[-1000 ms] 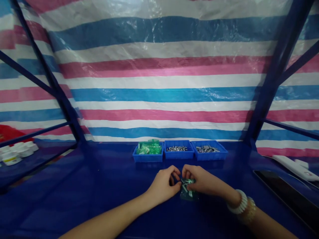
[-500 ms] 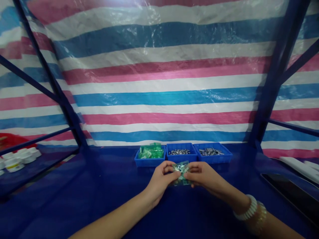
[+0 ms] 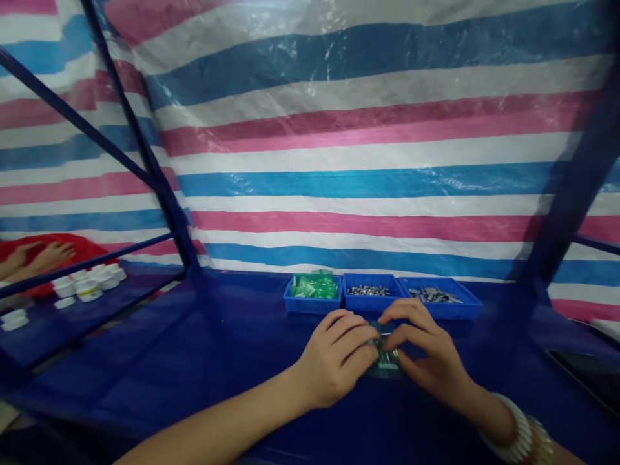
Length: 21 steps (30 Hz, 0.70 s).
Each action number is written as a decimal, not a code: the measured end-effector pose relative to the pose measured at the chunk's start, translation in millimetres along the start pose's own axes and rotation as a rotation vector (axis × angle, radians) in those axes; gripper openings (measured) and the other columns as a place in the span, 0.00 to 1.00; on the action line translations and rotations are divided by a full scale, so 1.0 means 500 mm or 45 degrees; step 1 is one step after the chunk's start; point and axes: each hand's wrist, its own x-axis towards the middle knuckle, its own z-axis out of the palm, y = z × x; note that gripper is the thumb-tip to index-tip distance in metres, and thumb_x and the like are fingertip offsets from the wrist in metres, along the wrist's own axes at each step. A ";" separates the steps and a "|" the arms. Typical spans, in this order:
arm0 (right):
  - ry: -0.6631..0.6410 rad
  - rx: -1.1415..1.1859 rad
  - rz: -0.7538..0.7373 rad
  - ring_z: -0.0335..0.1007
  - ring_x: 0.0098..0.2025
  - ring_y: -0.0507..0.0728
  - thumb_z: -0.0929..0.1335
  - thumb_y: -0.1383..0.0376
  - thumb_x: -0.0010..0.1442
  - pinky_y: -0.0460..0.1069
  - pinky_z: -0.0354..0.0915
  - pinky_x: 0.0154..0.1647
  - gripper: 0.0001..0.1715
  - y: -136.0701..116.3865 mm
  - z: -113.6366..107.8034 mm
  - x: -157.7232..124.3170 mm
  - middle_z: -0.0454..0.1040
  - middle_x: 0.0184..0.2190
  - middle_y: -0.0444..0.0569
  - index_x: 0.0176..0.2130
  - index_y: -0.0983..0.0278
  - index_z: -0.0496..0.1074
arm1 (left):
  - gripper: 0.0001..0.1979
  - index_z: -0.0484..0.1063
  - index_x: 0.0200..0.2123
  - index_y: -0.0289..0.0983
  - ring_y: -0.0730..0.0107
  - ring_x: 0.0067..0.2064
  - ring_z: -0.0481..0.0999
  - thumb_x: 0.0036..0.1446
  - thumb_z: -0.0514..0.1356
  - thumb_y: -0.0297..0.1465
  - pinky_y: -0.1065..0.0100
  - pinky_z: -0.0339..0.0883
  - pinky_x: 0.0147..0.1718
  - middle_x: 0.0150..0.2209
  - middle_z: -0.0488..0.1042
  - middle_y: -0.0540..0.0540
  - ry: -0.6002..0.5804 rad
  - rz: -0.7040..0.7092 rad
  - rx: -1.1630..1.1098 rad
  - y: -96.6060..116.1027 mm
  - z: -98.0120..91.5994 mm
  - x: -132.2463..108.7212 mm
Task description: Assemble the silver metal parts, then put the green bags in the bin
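Observation:
A small clear greenish plastic bag lies between my hands, low over the blue table. My left hand has its fingers bent together on the bag's left side. From the right, my right hand reaches over the bag with fingers curved and spread, its fingertips at the bag's upper and right part. Behind the hands stand three blue trays: one with green packets, one with small metal pieces, and one with flat grey pieces.
White bottles stand on a table at the left, beyond a blue metal frame. Another person's hands are over a red container there. A dark flat device lies at the right edge. Striped sheeting hangs behind.
The view has swung left, bringing the other person's hands into sight. My right hand's fingers have spread from their pinch on the bag, and my left fingers now lie over its left side.

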 end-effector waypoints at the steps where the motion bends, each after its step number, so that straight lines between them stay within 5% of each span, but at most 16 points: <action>1: -0.037 0.034 0.025 0.67 0.45 0.60 0.65 0.78 0.55 0.57 0.63 0.48 0.13 0.001 0.002 -0.001 0.73 0.38 0.49 0.31 0.60 0.71 | 0.05 0.71 0.40 0.34 0.60 0.43 0.76 0.61 0.56 0.25 0.57 0.69 0.45 0.41 0.79 0.41 -0.041 -0.068 -0.031 0.005 -0.002 -0.004; 6: -0.208 0.247 0.248 0.69 0.35 0.57 0.69 0.70 0.59 0.52 0.66 0.38 0.05 0.005 0.029 -0.011 0.75 0.29 0.46 0.36 0.59 0.74 | 0.04 0.71 0.38 0.37 0.70 0.33 0.78 0.61 0.57 0.29 0.70 0.71 0.33 0.33 0.79 0.47 -0.206 -0.651 -0.255 0.028 -0.012 -0.030; 9: -0.195 0.278 0.387 0.71 0.35 0.57 0.69 0.66 0.61 0.51 0.67 0.37 0.04 0.004 0.041 -0.016 0.75 0.31 0.47 0.39 0.60 0.75 | 0.02 0.69 0.37 0.38 0.72 0.29 0.77 0.59 0.58 0.29 0.73 0.69 0.30 0.29 0.77 0.51 -0.252 -0.849 -0.179 0.011 -0.036 -0.041; 16: -0.044 0.193 0.581 0.73 0.35 0.57 0.68 0.63 0.61 0.52 0.67 0.39 0.07 0.015 0.030 -0.011 0.76 0.31 0.47 0.35 0.61 0.76 | 0.04 0.68 0.33 0.35 0.64 0.31 0.75 0.59 0.58 0.31 0.65 0.68 0.31 0.27 0.73 0.48 -0.283 -1.254 0.363 -0.173 -0.125 -0.054; 21: -0.063 0.200 0.618 0.73 0.35 0.58 0.67 0.62 0.61 0.52 0.66 0.39 0.09 0.021 0.029 -0.010 0.76 0.30 0.47 0.31 0.62 0.75 | 0.10 0.71 0.43 0.33 0.65 0.39 0.77 0.63 0.59 0.34 0.59 0.72 0.39 0.40 0.75 0.45 -0.550 -1.383 0.522 -0.270 -0.102 -0.065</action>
